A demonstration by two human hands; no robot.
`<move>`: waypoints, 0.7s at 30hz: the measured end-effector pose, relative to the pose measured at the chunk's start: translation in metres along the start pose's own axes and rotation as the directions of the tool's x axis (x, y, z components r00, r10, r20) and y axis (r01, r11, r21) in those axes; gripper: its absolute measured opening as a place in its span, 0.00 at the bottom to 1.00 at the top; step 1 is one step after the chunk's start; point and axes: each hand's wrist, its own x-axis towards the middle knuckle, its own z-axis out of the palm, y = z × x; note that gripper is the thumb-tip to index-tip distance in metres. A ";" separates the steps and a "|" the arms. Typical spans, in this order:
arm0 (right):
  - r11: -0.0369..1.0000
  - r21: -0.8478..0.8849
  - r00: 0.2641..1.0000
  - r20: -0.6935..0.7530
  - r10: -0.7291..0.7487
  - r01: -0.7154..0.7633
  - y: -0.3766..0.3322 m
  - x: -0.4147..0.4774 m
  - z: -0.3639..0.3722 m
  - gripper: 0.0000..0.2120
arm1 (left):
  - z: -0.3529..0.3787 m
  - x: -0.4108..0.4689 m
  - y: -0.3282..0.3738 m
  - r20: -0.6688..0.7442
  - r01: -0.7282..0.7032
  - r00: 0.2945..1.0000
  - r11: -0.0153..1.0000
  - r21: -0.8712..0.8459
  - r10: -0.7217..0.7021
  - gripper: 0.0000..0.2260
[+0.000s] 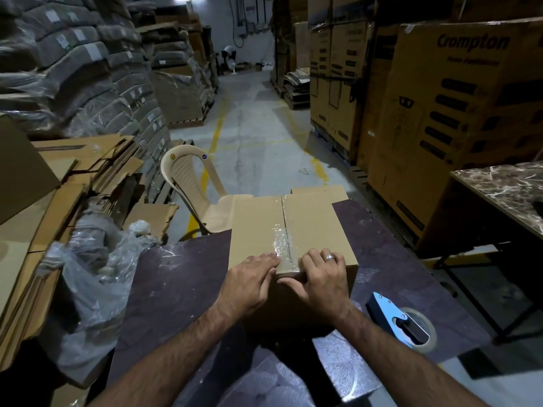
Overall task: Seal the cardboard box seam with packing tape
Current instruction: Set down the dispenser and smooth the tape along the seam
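A closed cardboard box [255, 227] stands on a dark purple table [176, 283]. Clear packing tape [282, 239] runs along its centre seam from the far edge to the near edge and looks wrinkled near me. My left hand [249, 286] lies flat at the near top edge, its fingers pressing the tape just left of the seam. My right hand [320, 277], wearing a ring, presses on the right side of the seam with its thumb down the front face. A blue tape dispenser with a tape roll [405, 324] lies on the table to the right, apart from both hands.
A beige plastic chair [191, 183] stands behind the box. Flattened cartons [73, 171] and crumpled plastic wrap [88, 274] pile up on the left. A marble-topped table [505, 186] and tall stacked cartons [440, 98] are on the right. An aisle of concrete floor [258, 127] runs ahead.
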 end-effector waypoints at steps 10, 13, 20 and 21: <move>0.996 -0.094 0.994 0.110 -0.001 0.012 0.001 -0.010 0.007 0.34 | -0.002 0.000 0.003 0.007 0.020 1.000 0.999 -0.026 -0.020 0.16; 0.995 -0.098 0.995 0.102 -0.011 0.021 0.001 -0.009 0.007 0.31 | -0.003 0.000 0.004 0.017 0.026 1.000 0.999 -0.019 -0.026 0.17; 0.999 -0.031 1.000 -0.021 -0.015 0.014 -0.002 0.002 0.001 0.29 | -0.008 0.001 0.005 0.046 0.064 0.997 0.997 -0.041 -0.062 0.18; 1.000 -0.017 0.999 -0.033 -0.013 0.012 -0.002 0.003 0.001 0.29 | -0.009 0.002 0.006 0.042 0.072 0.997 0.996 -0.051 -0.070 0.19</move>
